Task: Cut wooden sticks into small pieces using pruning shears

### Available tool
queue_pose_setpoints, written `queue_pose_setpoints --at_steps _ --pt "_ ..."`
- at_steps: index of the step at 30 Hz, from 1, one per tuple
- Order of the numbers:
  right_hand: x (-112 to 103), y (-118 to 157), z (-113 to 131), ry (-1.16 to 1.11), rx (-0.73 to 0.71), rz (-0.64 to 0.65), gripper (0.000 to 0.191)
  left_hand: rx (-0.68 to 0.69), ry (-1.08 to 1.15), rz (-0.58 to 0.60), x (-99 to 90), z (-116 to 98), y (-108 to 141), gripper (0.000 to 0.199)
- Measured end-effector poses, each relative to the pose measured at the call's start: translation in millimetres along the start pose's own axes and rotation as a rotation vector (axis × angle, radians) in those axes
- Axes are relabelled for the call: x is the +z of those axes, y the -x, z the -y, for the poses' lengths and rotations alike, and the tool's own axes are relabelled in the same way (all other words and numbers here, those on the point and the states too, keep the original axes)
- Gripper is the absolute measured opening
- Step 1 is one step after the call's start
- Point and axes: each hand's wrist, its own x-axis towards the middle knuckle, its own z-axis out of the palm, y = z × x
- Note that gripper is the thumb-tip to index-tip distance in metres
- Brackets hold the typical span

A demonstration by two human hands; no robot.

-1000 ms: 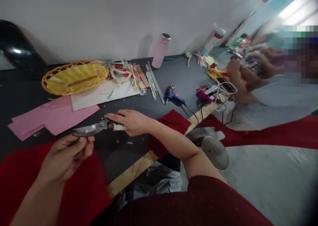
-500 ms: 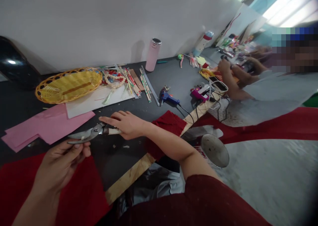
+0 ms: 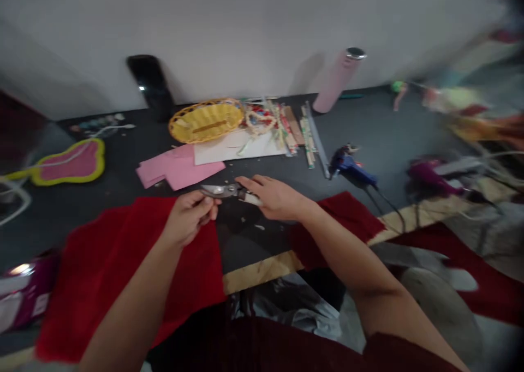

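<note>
My right hand [image 3: 272, 196] is wrapped round the handles of a pair of metal pruning shears [image 3: 229, 190], whose blades point left. My left hand [image 3: 190, 214] is closed at the blade tips, fingers pinched together; what lies between them is too small and blurred to make out. Under my left forearm a red cloth [image 3: 118, 241] is spread on the dark table [image 3: 254, 241]. Pink paper pieces [image 3: 180, 167] lie just beyond the hands. A smaller dark red cloth [image 3: 347, 214] is partly covered by my right forearm.
Behind stand a yellow basket [image 3: 207, 122], a black phone [image 3: 151, 85] and a pink bottle [image 3: 339, 83]. Sticks [image 3: 308, 137] lie near a blue glue gun [image 3: 352, 167]. A purple glue gun [image 3: 436, 175] with cables is at right, a pink-and-yellow object [image 3: 69, 162] at left.
The view has swung left, bringing in the left side of the table; the co-worker at the right is mostly out of frame. Both hands keep the same hold at the shears.
</note>
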Motion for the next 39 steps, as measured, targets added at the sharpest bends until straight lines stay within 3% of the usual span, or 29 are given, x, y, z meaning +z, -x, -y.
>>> queue_pose_setpoints --at_steps 7,15,20,27,39 --pt "-11 -6 14 0.01 -0.075 -0.006 0.076 0.117 0.014 0.091 5.7 -24 11 0.025" --pt "-3 -12 15 0.152 -0.002 -0.056 0.08 -0.01 0.098 0.077 13.7 -28 12 0.026" --pt "-3 -12 16 0.093 -0.002 -0.022 0.076 0.007 0.146 0.023 16.7 -31 10 0.028" --pt "-7 -9 14 0.006 -0.056 0.004 0.076 -0.019 0.152 0.072 14.3 -31 12 0.025" --pt "-13 -5 15 -0.177 -0.14 0.065 0.074 0.074 0.107 0.111 13.3 -26 14 0.027"
